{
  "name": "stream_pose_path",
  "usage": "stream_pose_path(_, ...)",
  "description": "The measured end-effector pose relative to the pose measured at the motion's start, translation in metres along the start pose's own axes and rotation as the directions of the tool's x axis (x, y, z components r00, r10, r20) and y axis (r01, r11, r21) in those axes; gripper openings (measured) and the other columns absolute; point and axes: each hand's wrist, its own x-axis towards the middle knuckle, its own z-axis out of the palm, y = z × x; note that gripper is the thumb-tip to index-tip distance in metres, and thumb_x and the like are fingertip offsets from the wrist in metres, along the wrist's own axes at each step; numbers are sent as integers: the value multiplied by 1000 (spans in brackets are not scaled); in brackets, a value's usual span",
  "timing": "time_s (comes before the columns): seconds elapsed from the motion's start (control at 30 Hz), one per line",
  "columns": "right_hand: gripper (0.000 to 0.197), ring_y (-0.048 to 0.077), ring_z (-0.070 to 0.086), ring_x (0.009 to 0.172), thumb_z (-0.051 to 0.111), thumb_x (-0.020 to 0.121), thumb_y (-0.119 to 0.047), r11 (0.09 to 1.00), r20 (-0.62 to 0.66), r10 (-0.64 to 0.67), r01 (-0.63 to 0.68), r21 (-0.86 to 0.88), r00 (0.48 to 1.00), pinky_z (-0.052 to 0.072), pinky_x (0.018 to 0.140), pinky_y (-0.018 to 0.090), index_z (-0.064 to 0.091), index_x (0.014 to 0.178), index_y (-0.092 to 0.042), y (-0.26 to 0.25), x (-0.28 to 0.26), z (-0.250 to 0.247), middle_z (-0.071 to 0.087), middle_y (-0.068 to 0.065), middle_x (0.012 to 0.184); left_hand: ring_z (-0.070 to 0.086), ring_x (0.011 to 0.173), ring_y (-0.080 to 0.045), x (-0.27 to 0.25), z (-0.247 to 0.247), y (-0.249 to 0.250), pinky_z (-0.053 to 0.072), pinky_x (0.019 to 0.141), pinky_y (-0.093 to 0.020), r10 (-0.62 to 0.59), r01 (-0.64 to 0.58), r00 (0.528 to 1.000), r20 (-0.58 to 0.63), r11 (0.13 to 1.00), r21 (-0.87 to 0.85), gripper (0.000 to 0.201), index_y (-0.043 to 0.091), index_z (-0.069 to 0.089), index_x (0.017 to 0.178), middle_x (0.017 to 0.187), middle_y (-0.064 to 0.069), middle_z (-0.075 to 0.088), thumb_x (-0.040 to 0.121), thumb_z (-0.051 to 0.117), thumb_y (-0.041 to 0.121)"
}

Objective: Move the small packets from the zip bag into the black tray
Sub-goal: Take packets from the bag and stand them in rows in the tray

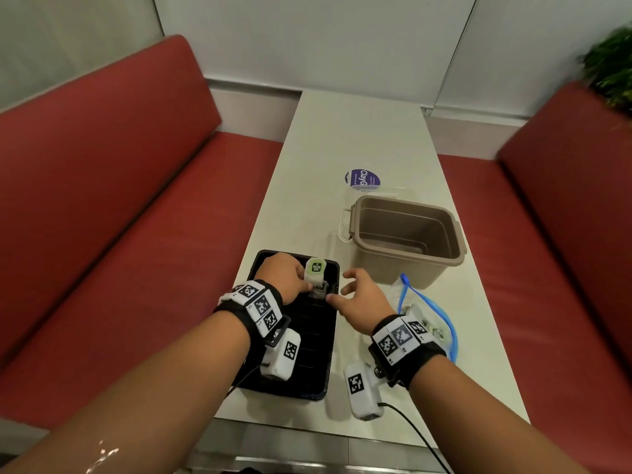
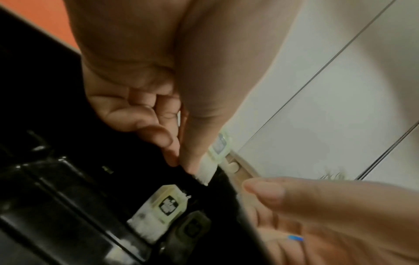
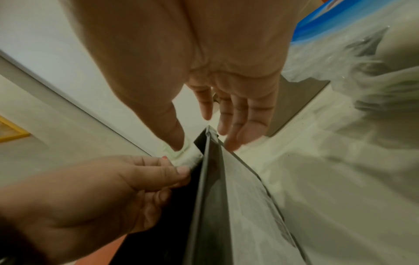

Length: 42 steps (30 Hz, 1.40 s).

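The black tray (image 1: 301, 371) lies at the table's near left. Over its far end my left hand (image 1: 306, 283) pinches a small white and green packet (image 1: 315, 268) upright between thumb and fingers; the left wrist view shows the same packet (image 2: 217, 148). A second white packet (image 2: 158, 206) and a darker one (image 2: 190, 227) lie in the tray below it. My right hand (image 1: 342, 289) hovers at the tray's right rim with fingers spread and holds nothing; its thumb reaches the held packet (image 3: 188, 157). The clear zip bag (image 1: 427, 309) with a blue seal lies right of that hand, packets inside.
A tan plastic tub (image 1: 407, 234) stands open just beyond the zip bag. Behind it lies a clear lid with a purple label (image 1: 362, 179). Red benches flank the narrow white table (image 1: 342, 138). Cables trail from both wrist cameras.
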Motion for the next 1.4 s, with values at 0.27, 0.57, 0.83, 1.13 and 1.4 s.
stream_pose_path(0.27,62,29,69,73,62,89,-3,995,60,36,-42,90,998,62,66,43,37,145,-15,4,-4,7,56,0,97,68,88,-23,34,38,-14,54,75,-30,-235,192,963,134,942,275,34,13,74,99,97,-5,72,77,81,38)
stream_pose_path(0.57,60,25,71,68,63,89,-2,993,54,34,-39,108,998,62,65,41,40,143,-18,11,0,4,57,1,95,58,72,-23,54,64,-22,44,62,-28,-289,232,945,151,921,314,25,17,74,94,89,-4,68,80,75,36)
stream_pose_path(0.83,59,26,70,66,62,90,-3,994,47,30,-34,104,998,62,66,42,40,143,-17,13,-1,5,56,0,93,69,84,-30,59,74,-13,51,67,-31,-305,278,947,98,934,223,21,11,71,86,90,-9,71,84,70,32)
stream_pose_path(1.13,51,19,69,77,60,94,-21,999,-22,-12,13,38,1000,60,78,44,42,141,-21,18,-9,-8,61,-6,100,68,76,-24,42,57,-11,47,58,-28,-225,204,972,71,954,220,25,13,73,84,86,-7,72,74,80,35)
stream_pose_path(1.4,32,16,65,78,50,91,0,995,-210,-100,101,-8,973,53,74,29,62,112,-21,41,-17,-91,69,-5,93,67,92,-20,-9,4,52,53,88,-31,20,-15,996,-84,998,55,16,20,76,97,95,0,74,84,74,29)
